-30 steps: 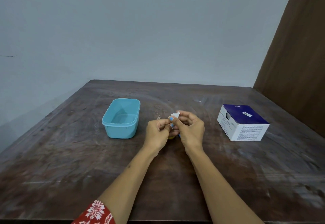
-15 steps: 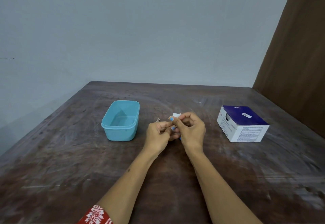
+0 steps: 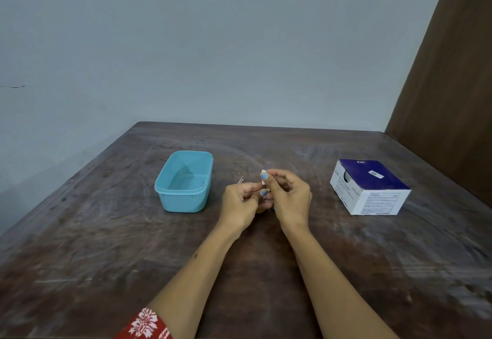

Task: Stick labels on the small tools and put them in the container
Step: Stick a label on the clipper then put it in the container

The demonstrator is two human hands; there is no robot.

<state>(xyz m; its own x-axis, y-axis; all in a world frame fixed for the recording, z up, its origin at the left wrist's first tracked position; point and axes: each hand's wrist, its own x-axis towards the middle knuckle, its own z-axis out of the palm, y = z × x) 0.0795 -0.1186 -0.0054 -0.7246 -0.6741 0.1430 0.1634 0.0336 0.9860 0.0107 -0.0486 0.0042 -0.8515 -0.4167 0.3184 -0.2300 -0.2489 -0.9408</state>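
Two hands meet at the centre of a worn wooden desk (image 3: 111, 232): the left hand (image 3: 239, 205) pinches a small metal tool (image 3: 241, 180), while the right hand (image 3: 288, 197) pinches a white label (image 3: 263, 172) beside it. The blue container (image 3: 186, 181) sits just left, a box (image 3: 368, 187) far right.

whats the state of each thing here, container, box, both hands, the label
blue container: open, no lid, empty
cardboard box: closed, on the table
left hand: pinches a small metal tool
right hand: pinches a white label
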